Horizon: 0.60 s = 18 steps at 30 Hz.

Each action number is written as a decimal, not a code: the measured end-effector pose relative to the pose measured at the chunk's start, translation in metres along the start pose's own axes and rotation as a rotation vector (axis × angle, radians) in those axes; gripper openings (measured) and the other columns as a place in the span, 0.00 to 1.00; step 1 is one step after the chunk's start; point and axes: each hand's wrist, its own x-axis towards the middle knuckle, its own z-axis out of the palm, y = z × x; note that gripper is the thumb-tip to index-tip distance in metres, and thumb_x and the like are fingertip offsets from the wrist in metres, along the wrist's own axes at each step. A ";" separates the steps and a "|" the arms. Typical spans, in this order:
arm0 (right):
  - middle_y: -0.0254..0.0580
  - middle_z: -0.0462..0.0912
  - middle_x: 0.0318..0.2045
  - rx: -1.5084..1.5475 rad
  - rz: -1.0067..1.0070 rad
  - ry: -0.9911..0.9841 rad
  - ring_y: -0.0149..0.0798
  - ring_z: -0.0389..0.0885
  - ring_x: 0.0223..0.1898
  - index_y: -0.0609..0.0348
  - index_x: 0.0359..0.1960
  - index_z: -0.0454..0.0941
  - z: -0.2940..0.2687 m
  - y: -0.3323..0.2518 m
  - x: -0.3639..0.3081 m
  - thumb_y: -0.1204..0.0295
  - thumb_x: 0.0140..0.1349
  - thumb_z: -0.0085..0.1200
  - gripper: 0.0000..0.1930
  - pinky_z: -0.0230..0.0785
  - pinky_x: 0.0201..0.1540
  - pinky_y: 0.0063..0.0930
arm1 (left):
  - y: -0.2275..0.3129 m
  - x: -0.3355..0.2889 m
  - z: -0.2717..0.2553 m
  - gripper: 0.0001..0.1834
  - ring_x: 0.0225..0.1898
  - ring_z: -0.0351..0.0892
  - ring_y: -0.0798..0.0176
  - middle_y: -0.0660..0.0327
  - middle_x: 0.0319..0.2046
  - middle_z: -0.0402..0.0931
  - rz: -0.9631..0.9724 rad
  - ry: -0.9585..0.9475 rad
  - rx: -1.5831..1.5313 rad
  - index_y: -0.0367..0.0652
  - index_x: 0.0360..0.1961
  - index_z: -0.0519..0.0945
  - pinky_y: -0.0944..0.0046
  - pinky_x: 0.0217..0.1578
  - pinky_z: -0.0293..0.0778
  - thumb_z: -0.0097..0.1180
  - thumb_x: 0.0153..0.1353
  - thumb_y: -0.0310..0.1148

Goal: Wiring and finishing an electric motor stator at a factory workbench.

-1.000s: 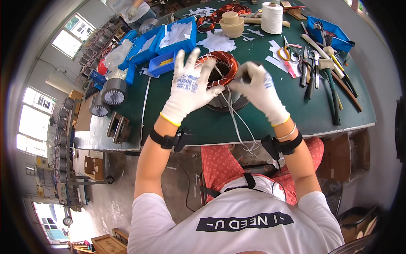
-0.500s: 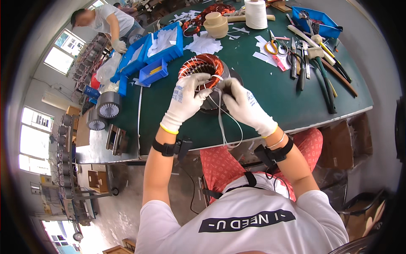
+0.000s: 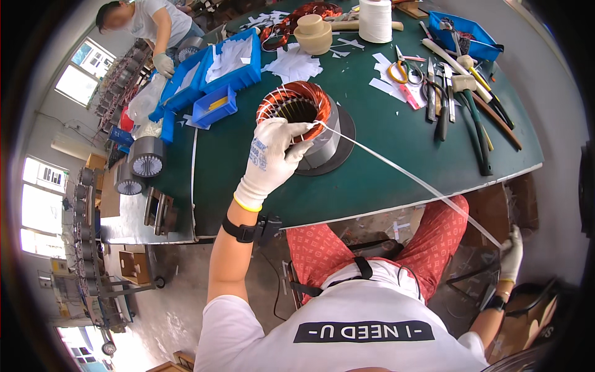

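Note:
A motor stator (image 3: pixel 326 141) stands upright on a dark round base (image 3: pixel 351 127) near the front of the green table. Its top carries a ring of copper winding (image 3: pixel 317 98), bound with white lacing. My gloved left hand (image 3: pixel 276 149) grips the near left side of this winding, thumb and fingers over its rim. From the winding a white lacing cord (image 3: pixel 409 177) runs taut past the table's edge. At its far end, low at the right, my gloved right hand (image 3: pixel 512 255) is closed on the cord, with that arm stretched out sideways.
Blue bins (image 3: pixel 232 65) of white paper slips stand at the left. Scissors (image 3: pixel 400 71), knives and mallets (image 3: pixel 474 118) lie at the right. A cord spool (image 3: pixel 375 22) stands at the back. A co-worker's gloved hand (image 3: pixel 163 65) is beyond the bins.
My right hand has left the winding and swung far out to the lower right, drawing the loosely hanging cord straight. My left hand stays on the winding.

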 end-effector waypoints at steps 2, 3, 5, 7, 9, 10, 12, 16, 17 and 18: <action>0.23 0.76 0.32 -0.471 -0.007 0.180 0.21 0.64 0.23 0.64 0.55 0.80 0.139 -0.024 -0.040 0.68 0.70 0.53 0.17 0.59 0.27 0.17 | 0.002 0.000 -0.005 0.16 0.44 0.79 0.49 0.60 0.38 0.82 -0.018 -0.003 -0.019 0.46 0.45 0.83 0.54 0.48 0.75 0.70 0.56 0.31; 0.23 0.76 0.31 -0.531 -0.052 0.027 0.20 0.64 0.24 0.64 0.53 0.81 0.191 -0.033 -0.048 0.69 0.69 0.53 0.15 0.59 0.28 0.16 | 0.002 0.004 -0.004 0.15 0.44 0.80 0.50 0.60 0.39 0.83 -0.018 0.007 -0.049 0.45 0.46 0.83 0.55 0.48 0.75 0.69 0.57 0.31; 0.26 0.77 0.31 -0.639 -0.162 -0.281 0.19 0.67 0.28 0.64 0.50 0.82 0.302 -0.047 -0.064 0.71 0.67 0.52 0.14 0.60 0.30 0.16 | 0.001 0.007 -0.005 0.14 0.44 0.81 0.51 0.60 0.40 0.83 -0.014 -0.013 -0.106 0.44 0.46 0.82 0.55 0.48 0.76 0.68 0.58 0.30; 0.28 0.79 0.33 -0.598 -0.254 -0.561 0.22 0.71 0.31 0.66 0.48 0.82 0.398 -0.043 -0.080 0.72 0.63 0.58 0.15 0.66 0.33 0.20 | 0.002 0.004 -0.014 0.12 0.46 0.83 0.53 0.58 0.43 0.84 -0.036 -0.041 -0.181 0.40 0.46 0.82 0.57 0.50 0.77 0.62 0.60 0.25; 0.44 0.85 0.35 -0.768 -0.471 -0.632 0.33 0.80 0.33 0.65 0.45 0.82 0.480 -0.034 -0.091 0.66 0.59 0.66 0.17 0.73 0.38 0.28 | 0.004 0.000 -0.015 0.12 0.46 0.83 0.53 0.58 0.43 0.84 -0.091 -0.036 -0.188 0.40 0.46 0.82 0.58 0.50 0.77 0.61 0.60 0.24; 0.53 0.85 0.36 -0.831 -0.770 -0.587 0.46 0.83 0.35 0.64 0.44 0.83 0.509 -0.022 -0.088 0.62 0.57 0.68 0.19 0.75 0.42 0.36 | 0.006 0.001 -0.014 0.12 0.46 0.83 0.54 0.57 0.42 0.84 -0.139 -0.032 -0.208 0.40 0.46 0.83 0.59 0.50 0.76 0.60 0.60 0.23; 0.54 0.85 0.32 -0.858 -0.806 -0.568 0.49 0.83 0.35 0.64 0.37 0.84 0.545 0.007 -0.080 0.58 0.58 0.66 0.18 0.75 0.41 0.39 | 0.010 0.005 -0.009 0.12 0.46 0.83 0.55 0.57 0.42 0.84 -0.114 -0.023 -0.197 0.39 0.46 0.83 0.60 0.49 0.77 0.59 0.60 0.22; 0.47 0.76 0.16 -0.704 -0.719 -0.892 0.50 0.79 0.23 0.64 0.23 0.77 0.518 0.004 -0.096 0.63 0.60 0.61 0.15 0.72 0.37 0.42 | 0.014 0.005 -0.010 0.12 0.45 0.83 0.55 0.57 0.42 0.84 -0.097 -0.026 -0.192 0.40 0.45 0.84 0.60 0.49 0.76 0.60 0.59 0.22; 0.47 0.76 0.17 -0.782 -0.752 -0.945 0.49 0.80 0.24 0.63 0.22 0.77 0.486 0.001 -0.092 0.64 0.60 0.61 0.15 0.72 0.39 0.43 | 0.016 0.006 -0.009 0.12 0.45 0.83 0.55 0.57 0.41 0.84 -0.109 -0.025 -0.205 0.41 0.45 0.84 0.60 0.50 0.76 0.61 0.59 0.23; 0.48 0.76 0.18 -0.897 -0.589 -0.995 0.48 0.79 0.24 0.62 0.25 0.80 0.454 -0.016 -0.092 0.64 0.60 0.62 0.14 0.74 0.43 0.41 | 0.017 0.005 -0.007 0.12 0.45 0.83 0.55 0.58 0.41 0.84 -0.119 -0.027 -0.227 0.41 0.44 0.84 0.60 0.50 0.76 0.62 0.59 0.23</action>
